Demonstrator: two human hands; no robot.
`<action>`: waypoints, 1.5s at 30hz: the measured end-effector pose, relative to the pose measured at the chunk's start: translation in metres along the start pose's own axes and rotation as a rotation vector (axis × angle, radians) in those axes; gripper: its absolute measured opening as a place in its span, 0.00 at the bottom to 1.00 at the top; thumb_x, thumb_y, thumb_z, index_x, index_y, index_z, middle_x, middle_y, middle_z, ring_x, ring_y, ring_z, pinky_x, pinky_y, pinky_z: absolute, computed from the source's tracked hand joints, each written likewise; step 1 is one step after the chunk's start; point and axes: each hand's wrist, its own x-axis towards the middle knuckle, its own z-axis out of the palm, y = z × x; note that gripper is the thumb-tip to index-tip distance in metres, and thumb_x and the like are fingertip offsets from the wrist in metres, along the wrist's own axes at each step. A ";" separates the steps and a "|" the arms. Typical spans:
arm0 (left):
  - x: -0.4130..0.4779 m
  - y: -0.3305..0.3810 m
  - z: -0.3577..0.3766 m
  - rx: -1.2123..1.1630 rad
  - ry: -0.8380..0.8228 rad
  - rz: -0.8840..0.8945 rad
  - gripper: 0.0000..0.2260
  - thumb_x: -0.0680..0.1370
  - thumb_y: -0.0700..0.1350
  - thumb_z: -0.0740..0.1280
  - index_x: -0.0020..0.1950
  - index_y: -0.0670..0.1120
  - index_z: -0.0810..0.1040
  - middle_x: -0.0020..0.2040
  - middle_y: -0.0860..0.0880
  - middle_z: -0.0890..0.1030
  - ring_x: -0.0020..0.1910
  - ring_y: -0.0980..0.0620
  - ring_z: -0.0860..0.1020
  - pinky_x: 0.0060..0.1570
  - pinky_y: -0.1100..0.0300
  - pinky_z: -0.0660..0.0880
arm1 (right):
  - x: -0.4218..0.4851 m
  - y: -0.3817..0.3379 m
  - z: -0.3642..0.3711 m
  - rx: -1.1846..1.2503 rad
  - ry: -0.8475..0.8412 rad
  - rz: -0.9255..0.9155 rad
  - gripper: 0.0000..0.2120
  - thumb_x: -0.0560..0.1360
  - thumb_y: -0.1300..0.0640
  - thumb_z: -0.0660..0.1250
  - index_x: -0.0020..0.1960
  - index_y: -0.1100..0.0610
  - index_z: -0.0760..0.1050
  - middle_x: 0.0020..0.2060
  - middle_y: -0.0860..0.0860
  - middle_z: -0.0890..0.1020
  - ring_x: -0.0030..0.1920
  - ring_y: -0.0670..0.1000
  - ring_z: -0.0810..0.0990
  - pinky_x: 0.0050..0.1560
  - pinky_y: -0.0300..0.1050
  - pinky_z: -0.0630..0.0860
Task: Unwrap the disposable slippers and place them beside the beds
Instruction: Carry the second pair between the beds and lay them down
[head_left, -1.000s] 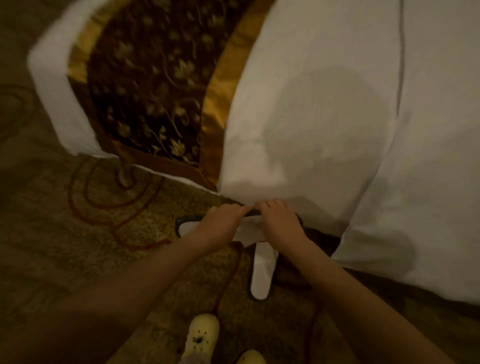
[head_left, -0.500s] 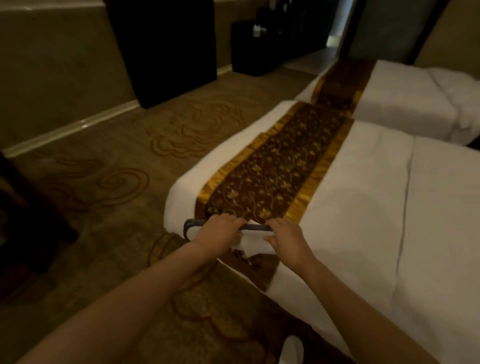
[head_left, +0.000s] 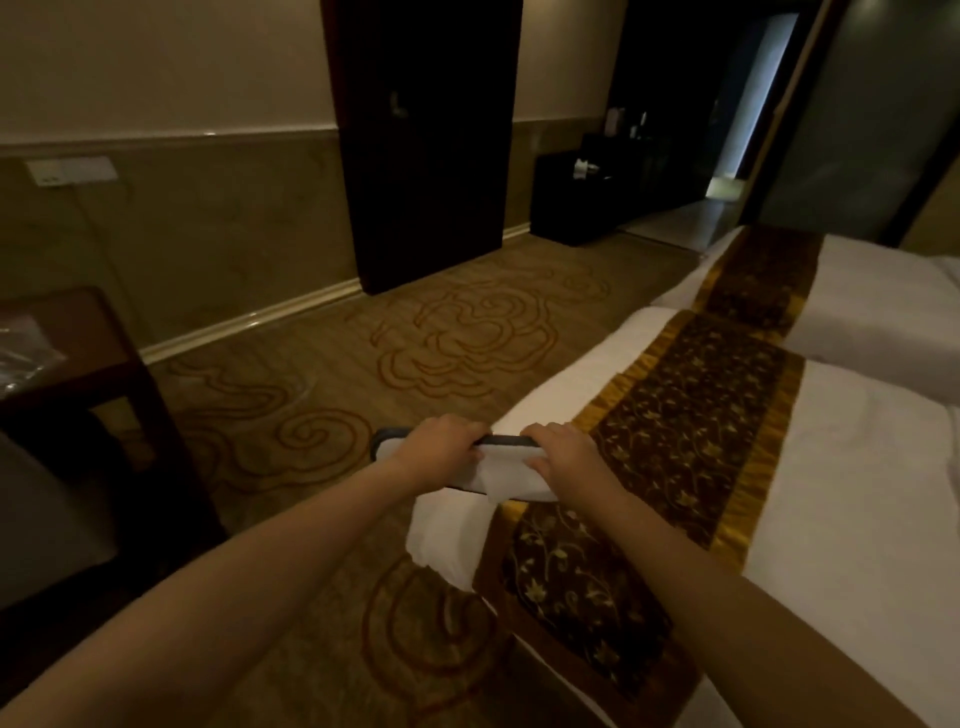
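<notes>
A white disposable slipper (head_left: 511, 470) with a dark sole edge is held sideways in the air over the near bed's foot corner. My left hand (head_left: 441, 441) grips its left half and my right hand (head_left: 563, 454) grips its right half, thumbs under, fingers over the dark edge. The near bed (head_left: 841, 499) has white linen and a brown and gold runner (head_left: 675, 431). A second bed (head_left: 883, 291) with the same runner lies beyond it. No other slipper shows in this view.
Patterned carpet (head_left: 415, 353) stretches ahead. A dark wooden table (head_left: 78, 358) with clear plastic wrap (head_left: 21, 353) on it stands at the left. A dark wardrobe (head_left: 426, 140) and a low dark cabinet (head_left: 587, 197) line the far wall; a doorway (head_left: 737, 130) lies behind.
One second ago both hands held the slipper low near the floor, with another slipper lying on the carpet below. The hands and view have risen; that floor slipper is out of view.
</notes>
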 end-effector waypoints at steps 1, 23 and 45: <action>0.004 -0.014 -0.004 -0.001 -0.001 -0.013 0.13 0.79 0.46 0.58 0.61 0.44 0.73 0.57 0.42 0.79 0.55 0.43 0.76 0.51 0.51 0.72 | 0.016 -0.008 0.001 -0.005 -0.016 -0.004 0.15 0.77 0.54 0.60 0.63 0.54 0.70 0.56 0.54 0.77 0.58 0.55 0.72 0.57 0.49 0.67; 0.249 -0.274 -0.060 0.015 -0.036 -0.162 0.14 0.80 0.47 0.57 0.63 0.45 0.72 0.57 0.42 0.78 0.54 0.43 0.77 0.54 0.49 0.75 | 0.401 -0.001 0.035 0.032 -0.093 -0.104 0.15 0.78 0.54 0.57 0.64 0.55 0.69 0.61 0.54 0.75 0.61 0.56 0.70 0.60 0.49 0.66; 0.562 -0.538 -0.054 -0.025 -0.111 0.019 0.13 0.80 0.45 0.56 0.62 0.44 0.73 0.57 0.42 0.79 0.54 0.43 0.77 0.52 0.49 0.75 | 0.765 0.058 0.121 -0.008 -0.074 0.059 0.14 0.78 0.55 0.60 0.63 0.53 0.70 0.60 0.53 0.76 0.60 0.55 0.71 0.58 0.48 0.68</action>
